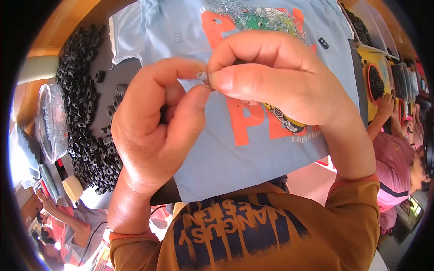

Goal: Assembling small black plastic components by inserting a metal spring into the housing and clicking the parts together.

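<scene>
Small coiled piece lying between the fingertips of both hands

The right hand is pinching the piece: its thumb and forefinger are meeting on the right end and hiding that end from view. The bulk of the piece is protruding leftward, just past the right thumb tip. The left hand is bringing its own thumb and forefinger to the protruding end, thumb below, forefinger above. The left forefinger is showing blurred, so whether that grip is clamping or merely touching cannot be told.

Beneath both hands, a light blue garment with orange lettering is covering much of the dark tabletop. Beyond the fingers, a heap of fine clear coils is resting on the printed area. A black two-holed part is lying apart, right of the heap.

To the left, a mass of black plastic parts is spreading along the tabletop, with a clear round container of coils standing beside it. At far right, a co-worker in pink is reaching toward a red-rimmed dish of black pieces.
</scene>
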A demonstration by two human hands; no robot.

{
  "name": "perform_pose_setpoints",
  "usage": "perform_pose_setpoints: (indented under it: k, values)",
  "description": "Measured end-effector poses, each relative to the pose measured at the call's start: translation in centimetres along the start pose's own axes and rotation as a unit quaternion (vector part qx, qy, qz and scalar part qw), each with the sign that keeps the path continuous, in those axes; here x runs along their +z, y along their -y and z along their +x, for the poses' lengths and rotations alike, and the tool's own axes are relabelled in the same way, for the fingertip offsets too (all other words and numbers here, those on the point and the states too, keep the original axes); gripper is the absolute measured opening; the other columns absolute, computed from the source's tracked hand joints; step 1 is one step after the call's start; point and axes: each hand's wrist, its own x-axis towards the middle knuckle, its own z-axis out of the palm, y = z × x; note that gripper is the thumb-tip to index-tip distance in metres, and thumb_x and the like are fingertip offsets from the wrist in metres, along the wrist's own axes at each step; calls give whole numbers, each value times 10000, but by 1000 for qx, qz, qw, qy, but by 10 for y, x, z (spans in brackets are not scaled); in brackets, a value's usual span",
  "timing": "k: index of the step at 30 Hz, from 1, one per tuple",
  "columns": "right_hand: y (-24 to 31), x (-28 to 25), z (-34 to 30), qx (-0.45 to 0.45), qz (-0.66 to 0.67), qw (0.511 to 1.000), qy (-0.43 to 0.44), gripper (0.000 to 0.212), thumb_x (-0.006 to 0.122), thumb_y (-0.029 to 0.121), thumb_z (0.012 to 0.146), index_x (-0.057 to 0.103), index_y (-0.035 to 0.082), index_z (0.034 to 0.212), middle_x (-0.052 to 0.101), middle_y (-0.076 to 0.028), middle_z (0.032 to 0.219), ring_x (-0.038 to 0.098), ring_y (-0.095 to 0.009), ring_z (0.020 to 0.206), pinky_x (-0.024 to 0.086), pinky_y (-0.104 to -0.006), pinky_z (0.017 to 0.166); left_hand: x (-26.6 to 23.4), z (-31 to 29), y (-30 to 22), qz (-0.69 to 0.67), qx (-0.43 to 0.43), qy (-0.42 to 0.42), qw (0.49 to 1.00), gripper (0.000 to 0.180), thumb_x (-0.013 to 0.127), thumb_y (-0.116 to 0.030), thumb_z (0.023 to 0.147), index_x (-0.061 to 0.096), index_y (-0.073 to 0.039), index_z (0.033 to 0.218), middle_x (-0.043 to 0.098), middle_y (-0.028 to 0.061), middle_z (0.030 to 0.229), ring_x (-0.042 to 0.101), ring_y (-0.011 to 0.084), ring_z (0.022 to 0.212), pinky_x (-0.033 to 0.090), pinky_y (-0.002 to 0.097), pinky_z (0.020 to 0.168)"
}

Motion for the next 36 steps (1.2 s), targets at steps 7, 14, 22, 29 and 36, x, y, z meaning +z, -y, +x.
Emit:
perform_pose_setpoints:
  k: [7,14,22,29,36]
  values:
    - [1,0,0,-34,-20,999,-8,161,620,139,906,631,-15,953,546,19,705,475,-32,637,363,-207,539,0,4,2,-102,-8,-2,995,155,599,8,894,584,6,1048,525,-64,781,401,-5,663,310,138,619]
    - [5,6,-4,-6,44,998,-39,190,673,96,875,655,-14,1029,620,-3,805,541,-35,703,409,-193,579,2,5,3,-286,-85,-48,953,125,565,-31,922,566,10,1041,582,-8,844,393,-1,620,291,150,522]
    - [0,9,-1,-3,102,995,-5,186,668,120,886,669,1,1030,600,30,777,482,-19,662,356,-196,551,5,3,1,-258,-25,-60,964,160,577,-48,933,566,24,1075,615,38,917,418,12,630,327,149,550]
    - [2,7,-1,3,95,995,-10,145,633,126,895,669,-9,934,556,21,691,444,-41,603,338,-218,514,2,2,5,-255,-2,-47,966,176,607,-60,923,575,27,1073,616,8,832,436,18,635,355,155,591]
    - [4,7,-2,22,84,996,1,187,603,155,892,666,-21,891,536,4,656,431,-65,567,359,-231,509,-7,-2,7,-24,54,-46,997,155,631,43,868,591,16,1016,624,14,830,533,28,697,433,168,636]
